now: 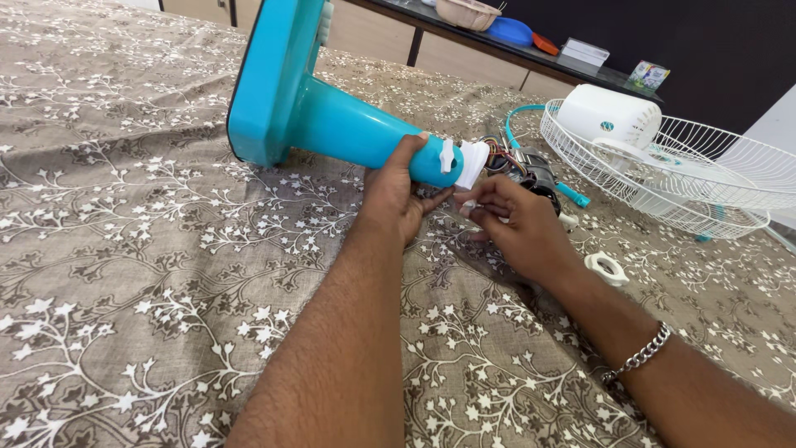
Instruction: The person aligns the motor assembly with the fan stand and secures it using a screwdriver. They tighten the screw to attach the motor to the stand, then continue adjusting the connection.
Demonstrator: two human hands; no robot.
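Note:
A turquoise fan stand (332, 116) lies on its side on the patterned bedspread (149, 274), its base raised at the left. My left hand (396, 195) grips the neck of the stand near its white end piece (473, 162). My right hand (518, 228) rests just right of it, fingertips pinching a small white part under the neck's end. Behind my right hand sits the fan's black motor (535, 174) with coloured wires.
A white wire fan guard (688, 174) with a white motor cover (609, 116) lies at the right. A white ring (605, 267) lies on the spread near my right wrist. A dark shelf with a basket (468, 12) and boxes runs along the back.

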